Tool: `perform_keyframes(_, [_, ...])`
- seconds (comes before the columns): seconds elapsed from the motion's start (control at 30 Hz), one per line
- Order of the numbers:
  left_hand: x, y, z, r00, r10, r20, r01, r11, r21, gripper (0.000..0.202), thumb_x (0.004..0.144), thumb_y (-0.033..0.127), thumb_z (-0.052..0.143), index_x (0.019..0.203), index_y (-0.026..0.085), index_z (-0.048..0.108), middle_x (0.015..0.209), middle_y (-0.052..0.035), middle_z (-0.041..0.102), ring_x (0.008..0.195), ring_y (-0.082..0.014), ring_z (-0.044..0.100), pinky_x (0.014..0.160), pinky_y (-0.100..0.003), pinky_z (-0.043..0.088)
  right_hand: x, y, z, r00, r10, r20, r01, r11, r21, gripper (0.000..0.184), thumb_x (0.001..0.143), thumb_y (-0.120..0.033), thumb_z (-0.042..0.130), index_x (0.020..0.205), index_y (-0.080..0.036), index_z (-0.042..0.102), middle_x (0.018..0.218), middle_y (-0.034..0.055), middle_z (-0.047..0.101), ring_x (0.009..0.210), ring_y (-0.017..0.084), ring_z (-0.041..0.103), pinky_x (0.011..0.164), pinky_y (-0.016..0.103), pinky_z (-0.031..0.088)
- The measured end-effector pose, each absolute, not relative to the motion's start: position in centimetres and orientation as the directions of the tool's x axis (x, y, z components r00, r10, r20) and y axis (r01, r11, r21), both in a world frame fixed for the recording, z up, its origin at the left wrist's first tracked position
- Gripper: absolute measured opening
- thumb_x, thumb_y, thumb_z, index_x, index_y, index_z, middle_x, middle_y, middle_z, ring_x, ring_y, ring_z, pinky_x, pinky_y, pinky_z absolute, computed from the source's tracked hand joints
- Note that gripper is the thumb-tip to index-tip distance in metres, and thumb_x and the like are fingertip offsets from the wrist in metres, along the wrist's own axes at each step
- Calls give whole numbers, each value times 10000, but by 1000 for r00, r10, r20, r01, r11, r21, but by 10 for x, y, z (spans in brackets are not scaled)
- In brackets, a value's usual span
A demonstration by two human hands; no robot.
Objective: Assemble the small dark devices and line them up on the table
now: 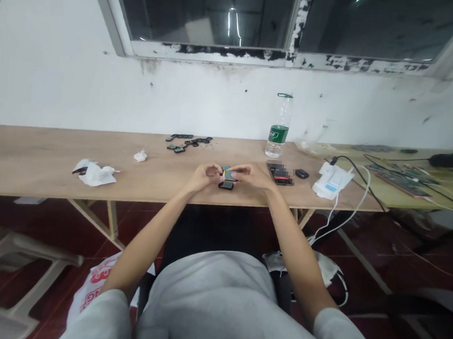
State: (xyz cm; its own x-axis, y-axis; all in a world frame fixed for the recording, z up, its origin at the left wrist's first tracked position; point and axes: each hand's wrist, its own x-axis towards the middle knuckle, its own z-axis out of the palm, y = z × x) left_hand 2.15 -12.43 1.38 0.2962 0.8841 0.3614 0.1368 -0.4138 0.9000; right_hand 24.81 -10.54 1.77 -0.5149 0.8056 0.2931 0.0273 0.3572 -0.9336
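Observation:
Both my hands meet above the front edge of a long wooden table [35, 159]. My left hand [206, 176] and my right hand [251, 175] pinch a small dark rectangular part [229, 175] between their fingertips; a bit of yellow shows at its left end. A second small dark part [225, 185] lies on the table just below them. Both hands have their fingers closed on the held part.
More small dark parts [187, 142] lie scattered farther back. A plastic water bottle [279, 126] stands at the right, with a phone [279, 173], a small black object [301, 173] and a white charger with cables [331, 180]. Crumpled tissues [95, 173] lie at left. A plastic chair [2, 277] stands on the floor.

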Motion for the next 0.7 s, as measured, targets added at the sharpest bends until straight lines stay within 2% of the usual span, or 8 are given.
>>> perform_keyframes(0.13, [23,-126,17,336,849,408,321,-510,798,351,733,448,792,901,157,690,867,-63,734,798,-201,695,716,-298,542,252,-94,10,-430,871,237,140,324,-936,221,831,-221,762,1031,-132,791,847,57,774,673,143,678,688,252,560])
perform_keyframes(0.3, [-3,-116,23,357,848,392,497,-528,688,350,833,483,714,944,151,715,900,-94,763,841,-229,715,784,-338,563,264,-84,2,-283,943,176,429,289,-856,196,868,-150,695,1045,-117,771,732,40,741,639,149,681,667,237,540])
perform_keyframes(0.37, [-20,-108,22,345,865,364,576,-502,646,345,851,472,689,969,149,715,921,-103,759,867,-241,713,799,-350,570,269,-83,-1,-251,953,168,508,277,-816,175,875,-152,691,1027,-115,770,742,48,748,665,155,695,701,239,546])
perform_keyframes(0.43, [-36,-100,18,312,887,342,682,-459,569,329,847,417,677,1031,148,714,1039,-120,744,941,-255,707,843,-362,571,273,-83,-3,-222,961,166,561,265,-784,164,876,-161,696,1014,-114,773,750,57,756,682,163,705,726,241,547])
perform_keyframes(0.53, [-55,-91,12,228,925,305,820,-351,451,456,815,347,686,1220,138,675,1196,-147,696,1059,-274,692,923,-365,559,275,-80,-5,-216,962,166,624,267,-735,168,881,-193,701,1011,-127,786,793,68,773,714,177,715,753,249,543])
perform_keyframes(0.6, [-62,-89,10,204,946,253,861,-296,413,552,812,375,688,1305,132,641,1244,-161,682,1105,-290,683,947,-369,553,275,-78,-7,-239,955,178,669,294,-682,174,888,-217,697,1010,-142,794,882,80,788,794,194,725,796,262,539])
perform_keyframes(0.7, [-66,-87,9,265,948,178,864,-315,392,586,807,455,688,1302,144,660,1272,-158,690,1117,-306,685,945,-362,554,274,-77,-9,-267,941,209,719,339,-607,189,893,-229,684,1029,-161,795,1013,88,789,937,216,723,877,282,528])
